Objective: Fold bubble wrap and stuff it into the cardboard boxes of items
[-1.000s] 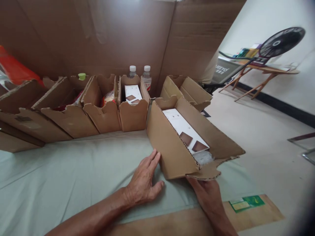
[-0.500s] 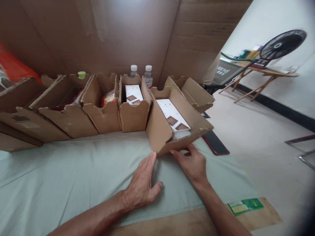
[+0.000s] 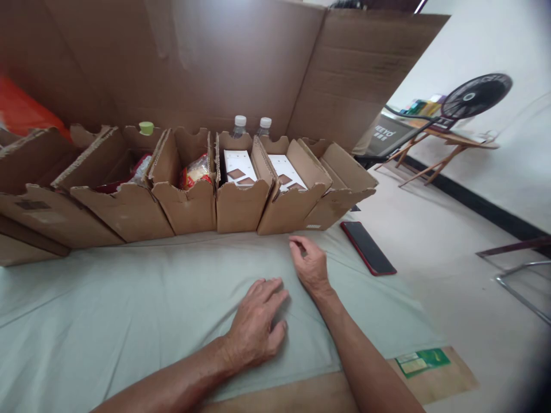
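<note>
On the pale green cloth (image 3: 172, 287), my left hand (image 3: 259, 322) rests with its fingers apart and nothing in it. My right hand (image 3: 310, 264) is close to the front of a cardboard bin (image 3: 286, 215) holding a white box (image 3: 284, 170); its fingers are curled and no object shows in them. Left of that bin stands another bin (image 3: 239, 212) with a similar white box (image 3: 240, 166). A bin (image 3: 187, 215) further left contains a red and clear packet (image 3: 198, 173). The rightmost bin (image 3: 336, 203) is partly behind its neighbour.
A dark phone with a red edge (image 3: 369, 249) lies right of my right hand. Two white-capped bottles (image 3: 264, 126) stand behind the bins, before a tall cardboard panel (image 3: 241, 63). A fan (image 3: 476, 97) is on a wooden stand (image 3: 460, 139) at the far right.
The bin with the white box has moved back and left, level in the row. Both hands have come off it; my right hand has drawn left and my left hand lies lower.
</note>
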`<state>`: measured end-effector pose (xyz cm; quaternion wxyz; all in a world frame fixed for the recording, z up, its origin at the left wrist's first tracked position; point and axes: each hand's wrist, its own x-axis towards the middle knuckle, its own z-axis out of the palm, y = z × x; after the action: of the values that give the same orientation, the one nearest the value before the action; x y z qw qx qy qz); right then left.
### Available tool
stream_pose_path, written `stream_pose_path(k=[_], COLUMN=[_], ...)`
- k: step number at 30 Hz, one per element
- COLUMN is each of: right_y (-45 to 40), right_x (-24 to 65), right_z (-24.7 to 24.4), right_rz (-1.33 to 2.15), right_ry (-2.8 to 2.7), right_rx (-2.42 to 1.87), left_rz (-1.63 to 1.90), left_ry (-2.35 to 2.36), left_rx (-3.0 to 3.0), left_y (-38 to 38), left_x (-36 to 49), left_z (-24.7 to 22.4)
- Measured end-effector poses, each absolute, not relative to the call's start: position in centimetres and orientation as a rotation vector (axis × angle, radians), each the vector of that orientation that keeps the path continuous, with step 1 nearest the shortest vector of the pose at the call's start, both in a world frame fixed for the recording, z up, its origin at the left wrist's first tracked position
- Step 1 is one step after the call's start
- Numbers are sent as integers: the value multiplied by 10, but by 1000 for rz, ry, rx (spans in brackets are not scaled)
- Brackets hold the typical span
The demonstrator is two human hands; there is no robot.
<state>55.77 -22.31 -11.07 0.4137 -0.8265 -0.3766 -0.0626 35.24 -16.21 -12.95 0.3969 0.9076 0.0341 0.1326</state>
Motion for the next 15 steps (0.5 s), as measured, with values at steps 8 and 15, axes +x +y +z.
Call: stream_pose_path(k=[8, 15], right_y=[-200, -204], right_x=[556, 555], right_z=[-126, -130], right_rz=[-130, -151], right_ry=[-1150, -1203], right_rx=[-2018, -2034], left_rz=[389, 416], left_ry=[84, 83], left_rx=[2323, 2311], left_y=[-164, -165], left_x=[354, 356], left_z=[-126, -128])
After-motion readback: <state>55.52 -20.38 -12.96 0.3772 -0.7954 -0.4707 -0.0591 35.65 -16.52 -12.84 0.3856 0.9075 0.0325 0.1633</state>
